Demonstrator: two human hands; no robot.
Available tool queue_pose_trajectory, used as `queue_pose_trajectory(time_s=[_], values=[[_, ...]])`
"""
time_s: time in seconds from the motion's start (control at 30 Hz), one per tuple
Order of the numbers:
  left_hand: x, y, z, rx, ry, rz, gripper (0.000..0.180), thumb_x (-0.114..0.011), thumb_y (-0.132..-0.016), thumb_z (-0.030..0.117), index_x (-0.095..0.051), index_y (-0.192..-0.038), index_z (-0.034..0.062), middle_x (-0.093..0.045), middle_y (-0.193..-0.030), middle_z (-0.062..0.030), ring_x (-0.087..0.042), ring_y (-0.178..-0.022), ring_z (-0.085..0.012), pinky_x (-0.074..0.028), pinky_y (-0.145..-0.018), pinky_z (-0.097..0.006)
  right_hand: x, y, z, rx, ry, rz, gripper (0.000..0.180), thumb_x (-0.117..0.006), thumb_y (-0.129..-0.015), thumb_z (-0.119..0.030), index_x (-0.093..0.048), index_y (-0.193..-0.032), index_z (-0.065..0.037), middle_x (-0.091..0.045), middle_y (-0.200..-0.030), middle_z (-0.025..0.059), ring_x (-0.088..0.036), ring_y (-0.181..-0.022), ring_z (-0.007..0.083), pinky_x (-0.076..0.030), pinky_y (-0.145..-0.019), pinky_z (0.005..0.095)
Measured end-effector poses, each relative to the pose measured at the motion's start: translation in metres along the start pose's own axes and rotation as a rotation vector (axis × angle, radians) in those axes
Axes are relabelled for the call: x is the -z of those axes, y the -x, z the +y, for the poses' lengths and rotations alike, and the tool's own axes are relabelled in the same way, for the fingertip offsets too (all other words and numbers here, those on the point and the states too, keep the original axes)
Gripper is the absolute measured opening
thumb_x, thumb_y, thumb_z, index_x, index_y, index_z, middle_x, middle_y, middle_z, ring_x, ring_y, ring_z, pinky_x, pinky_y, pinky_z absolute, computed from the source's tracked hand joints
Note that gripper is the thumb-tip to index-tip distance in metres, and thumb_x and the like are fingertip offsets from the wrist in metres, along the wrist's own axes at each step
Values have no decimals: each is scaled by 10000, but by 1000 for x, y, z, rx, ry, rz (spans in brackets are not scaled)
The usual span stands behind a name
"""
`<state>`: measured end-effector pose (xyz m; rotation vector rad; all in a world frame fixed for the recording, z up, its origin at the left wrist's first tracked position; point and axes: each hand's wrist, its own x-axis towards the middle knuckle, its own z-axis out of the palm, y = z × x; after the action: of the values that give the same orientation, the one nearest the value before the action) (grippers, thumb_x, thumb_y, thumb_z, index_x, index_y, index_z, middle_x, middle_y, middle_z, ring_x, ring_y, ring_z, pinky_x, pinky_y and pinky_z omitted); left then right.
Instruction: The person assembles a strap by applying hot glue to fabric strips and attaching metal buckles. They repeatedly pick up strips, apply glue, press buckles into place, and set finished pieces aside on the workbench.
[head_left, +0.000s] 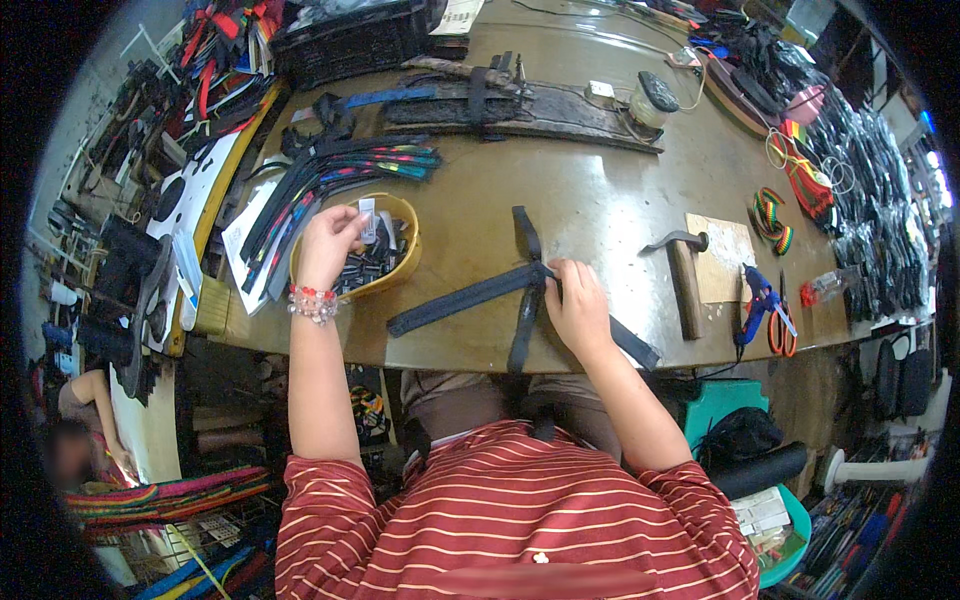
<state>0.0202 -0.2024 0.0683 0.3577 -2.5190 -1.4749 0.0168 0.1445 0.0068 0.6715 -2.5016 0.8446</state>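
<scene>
My left hand (334, 240) is over the yellow tub (413, 255), its fingers pinched on a small white tag (368, 220). Small dark pieces (368, 270) fill the tub below it, too small to name. Black webbing straps (465, 298) lie crossed on the table in front of me, one running slantwise and another upright. At the crossing, my right hand (578, 305) has its thumb and fingers closed on the strap. The strap's other end (635, 345) comes out beyond my right wrist.
A hammer (685, 285) lies on a board at the right, with a blue glue gun (757, 305) and orange-handled scissors (783, 325) past it. Bundled dark straps (330, 180) are behind the tub. A long black board (540, 115) spans the back. Another person (95, 420) is at lower left.
</scene>
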Motion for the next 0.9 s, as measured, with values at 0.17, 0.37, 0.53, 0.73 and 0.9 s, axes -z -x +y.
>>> queue_pose_trajectory(time_s=[0.17,0.37,0.53,0.73,0.9], values=[[-19,20,24,-111,162,180,180,-656,-861,144,-621,-967,3,-646,-832,-36,-583,-697,-90,-461,-592,-198,18,-8,-12,-23,-139,68,168,-612,-800,-9,-574,-964,-21,-589,-879,110,-591,-780,249,-480,-682,342],[-91,71,60,-52,838,0,164,-626,-866,37,-574,-1022,44,-649,-1036,-81,-616,-890,-115,-513,-736,-236,49,-3,-63,-425,-1207,-94,150,-620,-877,-56,-635,-1005,20,-652,-917,68,-629,-770,110,-517,-690,240],[-144,118,84,29,1268,-295,255,-615,-875,35,-571,-1124,72,-542,-1256,-41,-536,-1067,-126,-456,-912,-283,48,-6,-77,-523,-1493,110,229,-637,-869,-64,-624,-1073,41,-671,-962,83,-629,-824,112,-513,-765,256],[-155,129,95,-47,1057,-257,195,-637,-855,19,-558,-1032,41,-539,-1234,-96,-544,-1057,-137,-440,-945,-299,62,1,-59,-524,-1290,52,193,-667,-827,-2,-644,-1014,34,-681,-908,89,-634,-815,111,-520,-752,245],[-144,127,96,-129,937,-271,228,-639,-839,-22,-543,-1042,16,-627,-988,-76,-606,-899,-114,-498,-808,-245,79,7,-58,-498,-1198,19,185,-686,-812,-5,-654,-989,38,-683,-893,79,-630,-801,102,-515,-734,225]])
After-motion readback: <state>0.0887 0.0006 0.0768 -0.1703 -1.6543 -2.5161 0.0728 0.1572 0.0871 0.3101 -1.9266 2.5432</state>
